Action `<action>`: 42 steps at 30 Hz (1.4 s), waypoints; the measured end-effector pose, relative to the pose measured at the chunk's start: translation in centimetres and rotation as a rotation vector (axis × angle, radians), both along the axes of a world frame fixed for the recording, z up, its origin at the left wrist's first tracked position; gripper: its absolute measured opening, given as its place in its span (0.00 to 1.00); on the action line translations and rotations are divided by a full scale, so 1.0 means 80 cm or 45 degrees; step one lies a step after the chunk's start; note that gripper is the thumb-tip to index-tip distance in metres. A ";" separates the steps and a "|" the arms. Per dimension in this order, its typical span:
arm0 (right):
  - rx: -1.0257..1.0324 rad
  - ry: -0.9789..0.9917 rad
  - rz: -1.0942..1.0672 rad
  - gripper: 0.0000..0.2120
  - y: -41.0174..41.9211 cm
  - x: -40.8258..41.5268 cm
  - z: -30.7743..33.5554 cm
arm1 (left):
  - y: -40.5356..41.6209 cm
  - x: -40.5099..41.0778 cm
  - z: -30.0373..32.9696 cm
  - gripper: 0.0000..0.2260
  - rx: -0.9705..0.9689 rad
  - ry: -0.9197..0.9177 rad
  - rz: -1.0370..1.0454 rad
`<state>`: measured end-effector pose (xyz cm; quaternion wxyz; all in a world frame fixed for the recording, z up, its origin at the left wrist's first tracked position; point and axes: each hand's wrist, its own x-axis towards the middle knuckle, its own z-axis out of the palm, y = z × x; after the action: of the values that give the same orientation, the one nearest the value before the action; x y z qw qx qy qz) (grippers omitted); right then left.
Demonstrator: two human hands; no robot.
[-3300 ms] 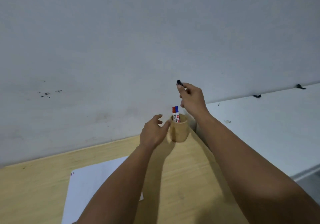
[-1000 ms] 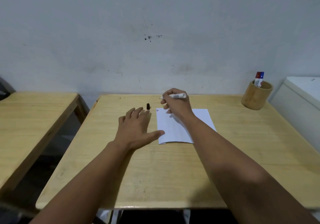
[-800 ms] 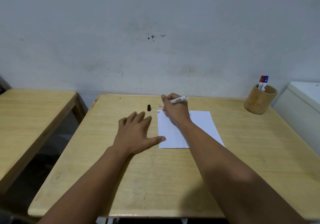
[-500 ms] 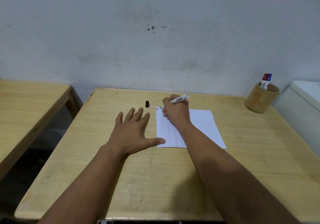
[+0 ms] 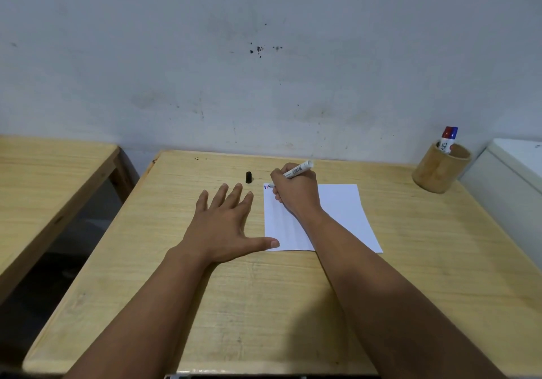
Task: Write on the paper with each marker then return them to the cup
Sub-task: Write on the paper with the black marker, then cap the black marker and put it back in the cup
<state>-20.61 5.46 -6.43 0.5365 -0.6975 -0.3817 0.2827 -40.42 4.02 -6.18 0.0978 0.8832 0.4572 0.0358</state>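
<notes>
A white sheet of paper lies on the wooden table. My right hand grips a white marker with its tip down at the paper's top left corner, beside small red and blue marks. The marker's black cap lies on the table just left of the paper. My left hand rests flat with fingers spread, thumb touching the paper's lower left corner. A wooden cup at the far right holds a red-capped and a blue-capped marker.
A second wooden table stands to the left across a dark gap. A white cabinet abuts the table's right side behind the cup. A grey wall runs along the back edge.
My right hand carried the marker from the cup to the paper, the cap came off onto the table, and the tip lowered to the paper's top left corner. My left hand settled flat.
</notes>
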 end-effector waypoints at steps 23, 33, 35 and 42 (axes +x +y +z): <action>0.212 0.181 0.136 0.17 -0.022 0.028 0.062 | 0.096 0.059 0.016 0.06 -0.032 -0.587 0.351; 0.253 0.617 0.269 0.13 -0.085 0.054 0.122 | 0.054 0.073 0.111 0.04 -0.464 -1.306 0.419; 0.237 0.428 0.299 0.10 -0.098 0.053 0.129 | 0.039 0.079 0.141 0.05 -0.529 -1.444 0.400; 0.203 -0.086 0.332 0.12 -0.132 0.049 0.150 | 0.002 0.095 0.202 0.04 -0.647 -1.648 0.318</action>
<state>-16.68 -5.11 5.54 0.5358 -0.6063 -0.5080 0.2953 -32.81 4.17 9.96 0.5485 0.5751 0.3994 0.4570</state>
